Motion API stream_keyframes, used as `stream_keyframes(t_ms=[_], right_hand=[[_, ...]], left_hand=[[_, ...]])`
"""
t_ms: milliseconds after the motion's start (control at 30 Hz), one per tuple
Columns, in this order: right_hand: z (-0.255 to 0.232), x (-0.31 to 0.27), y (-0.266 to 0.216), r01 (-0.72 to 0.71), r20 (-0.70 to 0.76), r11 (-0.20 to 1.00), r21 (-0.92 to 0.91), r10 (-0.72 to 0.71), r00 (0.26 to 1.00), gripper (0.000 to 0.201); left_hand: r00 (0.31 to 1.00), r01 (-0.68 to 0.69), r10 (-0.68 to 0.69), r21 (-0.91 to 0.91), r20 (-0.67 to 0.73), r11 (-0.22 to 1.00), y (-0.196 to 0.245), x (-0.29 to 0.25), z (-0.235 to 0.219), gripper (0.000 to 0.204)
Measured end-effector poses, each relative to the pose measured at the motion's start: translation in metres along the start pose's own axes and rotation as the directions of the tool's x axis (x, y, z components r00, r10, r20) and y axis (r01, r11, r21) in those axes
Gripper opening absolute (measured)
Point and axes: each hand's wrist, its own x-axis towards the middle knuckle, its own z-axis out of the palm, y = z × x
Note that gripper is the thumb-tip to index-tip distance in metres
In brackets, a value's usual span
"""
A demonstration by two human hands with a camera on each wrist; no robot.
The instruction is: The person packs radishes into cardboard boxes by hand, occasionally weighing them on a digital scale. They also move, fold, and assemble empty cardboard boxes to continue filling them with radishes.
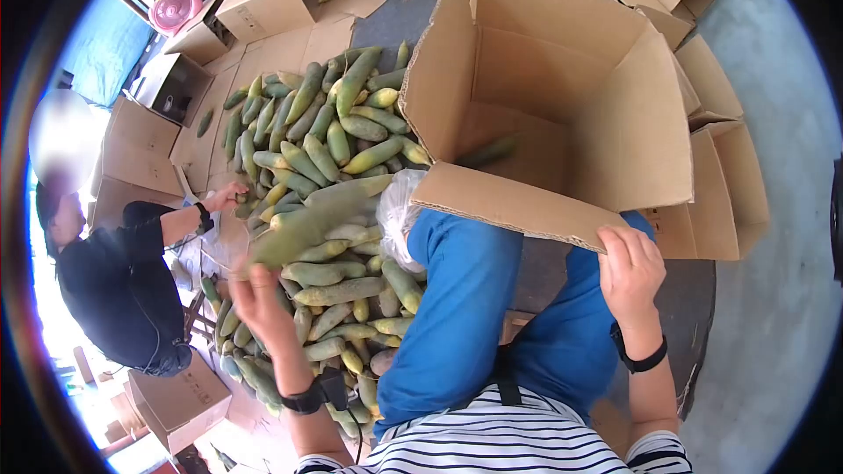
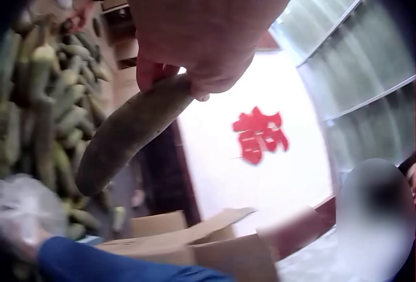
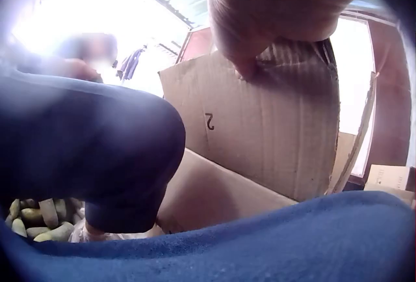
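Note:
My left hand holds a long green vegetable by one end, above the pile; the vegetable is blurred in the head view. In the left wrist view the fingers pinch the end of the vegetable, which slants down to the left. A tall cardboard box stands open in front of my knees, with a dark green vegetable inside it. My right hand grips the edge of the near flap. The right wrist view has that hand at the top of the cardboard flap.
A large pile of green and yellowish vegetables lies left of my legs. Another person sits at the left, a hand at the pile. More boxes stand at the right and far back. A clear plastic bag wraps my foot area.

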Motion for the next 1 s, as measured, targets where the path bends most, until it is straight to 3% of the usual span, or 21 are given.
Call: stream_keyframes(t_ms=[100,167,233,300,367,467,567,633,667,733,767,833,933,1000], right_hand=[[0.004,-0.003,0.002,-0.019,-0.019,1.0,0.015,0.019,1.0,0.023],[0.005,-0.003,0.001,-0.008,-0.029,1.0,0.008,0.008,1.0,0.023],[0.004,-0.004,0.002,0.012,-0.022,1.0,0.001,-0.012,1.0,0.023],[0.005,-0.005,0.002,0.005,-0.011,0.999,-0.044,-0.005,1.0,0.022],[0.005,-0.005,0.002,0.008,0.01,0.999,-0.031,-0.008,1.0,0.022],[0.005,-0.001,0.004,0.003,0.01,0.999,-0.041,-0.003,1.0,0.023],[0.004,0.001,0.007,-0.038,0.06,0.999,-0.036,0.041,0.997,0.023],[0.001,0.004,0.007,-0.004,0.072,0.999,-0.037,0.007,0.997,0.022],[0.002,0.006,0.005,0.015,0.077,1.0,-0.006,-0.015,0.997,0.022],[0.004,0.008,0.005,0.055,0.081,0.998,-0.003,-0.054,0.995,0.013],[0.002,0.01,0.008,0.066,0.09,0.998,0.0,-0.066,0.994,0.013],[-0.002,0.011,0.011,-0.041,0.152,0.995,0.089,0.027,0.988,0.012],[-0.002,0.014,0.009,-0.021,0.166,0.997,0.072,0.008,0.986,0.012],[-0.002,0.017,0.008,-0.047,0.171,0.997,0.066,0.035,0.985,0.014]], left_hand=[[0.962,-0.273,0.25,-0.345,-0.109,0.898,0.082,0.013,0.041,0.034],[0.937,-0.338,0.341,-0.46,-0.079,0.821,0.112,0.017,0.078,0.034],[0.945,-0.295,0.326,-0.446,-0.007,0.845,0.138,0.011,0.125,0.03],[0.937,-0.18,0.281,-0.4,0.21,0.899,0.137,0.011,0.158,0.022],[0.868,-0.129,0.33,-0.473,0.37,0.871,0.11,0.013,0.191,0.015],[0.909,-0.192,0.294,-0.327,0.296,0.925,0.075,0.027,0.176,0.012],[0.974,-0.055,0.105,-0.241,0.202,0.969,0.03,0.03,0.127,0.009],[0.968,0.029,-0.011,-0.069,0.25,0.997,-0.048,0.029,0.086,0.009],[0.963,0.049,-0.074,0.101,0.261,0.994,-0.085,0.024,0.066,0.011],[0.938,0.093,-0.205,0.365,0.279,0.926,-0.141,0.001,0.034,0.014],[0.919,0.116,-0.271,0.46,0.287,0.881,-0.163,-0.013,0.022,0.015],[0.867,0.141,-0.389,0.594,0.313,0.792,-0.215,-0.044,0.001,0.019],[0.807,0.157,-0.495,0.691,0.322,0.705,-0.277,-0.09,-0.005,0.028],[0.586,0.214,-0.708,0.768,0.394,0.604,-0.304,-0.118,0.002,0.042]])
